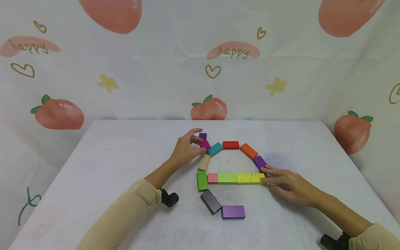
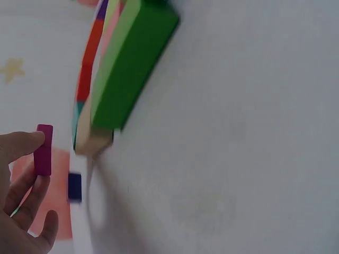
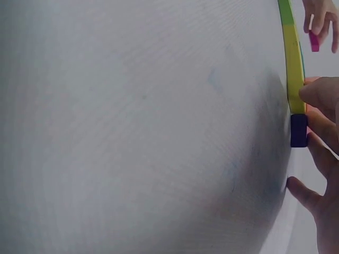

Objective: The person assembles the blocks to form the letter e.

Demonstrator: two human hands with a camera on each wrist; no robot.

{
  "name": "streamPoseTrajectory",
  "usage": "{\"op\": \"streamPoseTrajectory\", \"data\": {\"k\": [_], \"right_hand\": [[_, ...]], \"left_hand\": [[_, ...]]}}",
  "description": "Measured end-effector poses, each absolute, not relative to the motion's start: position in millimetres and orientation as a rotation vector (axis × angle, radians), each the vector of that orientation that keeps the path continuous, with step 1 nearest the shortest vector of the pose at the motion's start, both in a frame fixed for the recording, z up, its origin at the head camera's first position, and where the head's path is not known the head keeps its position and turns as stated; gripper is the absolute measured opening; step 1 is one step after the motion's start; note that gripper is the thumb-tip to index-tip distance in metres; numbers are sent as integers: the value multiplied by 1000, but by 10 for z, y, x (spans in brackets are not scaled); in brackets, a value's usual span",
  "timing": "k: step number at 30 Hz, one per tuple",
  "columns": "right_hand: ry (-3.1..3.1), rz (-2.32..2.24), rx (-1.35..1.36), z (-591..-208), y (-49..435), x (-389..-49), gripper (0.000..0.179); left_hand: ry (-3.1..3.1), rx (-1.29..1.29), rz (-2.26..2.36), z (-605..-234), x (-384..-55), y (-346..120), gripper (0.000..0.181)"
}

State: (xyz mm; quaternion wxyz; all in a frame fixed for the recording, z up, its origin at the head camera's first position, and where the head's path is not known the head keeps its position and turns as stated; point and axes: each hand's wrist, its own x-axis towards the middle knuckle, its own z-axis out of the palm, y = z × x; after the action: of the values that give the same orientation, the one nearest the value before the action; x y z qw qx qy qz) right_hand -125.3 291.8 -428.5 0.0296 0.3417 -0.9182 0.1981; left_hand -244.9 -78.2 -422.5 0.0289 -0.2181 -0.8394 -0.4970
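My left hand (image 1: 185,149) pinches a magenta block (image 2: 43,161) between thumb and fingertips, held up off the table in the left wrist view. Beyond it lies a small dark purple block (image 1: 203,136); just below are a teal block (image 1: 215,149) and a beige block (image 1: 204,162). Over at the right, my right hand (image 1: 293,185) has its fingers stretched out. Their tips touch the end of a yellow block (image 1: 248,178) and the near end of a purple block (image 1: 259,162), which meet there.
A red block (image 1: 231,145) and an orange block (image 1: 248,150) continue the curve. Pink (image 1: 212,178) and light green (image 1: 227,178) blocks line up with the yellow. Green (image 1: 202,180), dark grey (image 1: 211,202) and violet (image 1: 233,212) blocks lie nearer on the white table (image 1: 151,233).
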Motion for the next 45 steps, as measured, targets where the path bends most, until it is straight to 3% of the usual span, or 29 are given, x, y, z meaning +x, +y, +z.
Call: {"op": "streamPoseTrajectory", "data": {"k": [14, 22, 45], "right_hand": [[-2828, 629, 1062, -4288, 2941, -1259, 38], [-2814, 652, 1072, -4297, 2947, -1263, 37], [-2800, 647, 1081, -4324, 2959, -1273, 41]], "left_hand": [[-2563, -1139, -1610, -4118, -1807, -261, 65], [-2626, -1265, -1588, -4092, -1516, -95, 64], [-2688, -1492, -1425, -4270, -1110, 135, 60]]}}
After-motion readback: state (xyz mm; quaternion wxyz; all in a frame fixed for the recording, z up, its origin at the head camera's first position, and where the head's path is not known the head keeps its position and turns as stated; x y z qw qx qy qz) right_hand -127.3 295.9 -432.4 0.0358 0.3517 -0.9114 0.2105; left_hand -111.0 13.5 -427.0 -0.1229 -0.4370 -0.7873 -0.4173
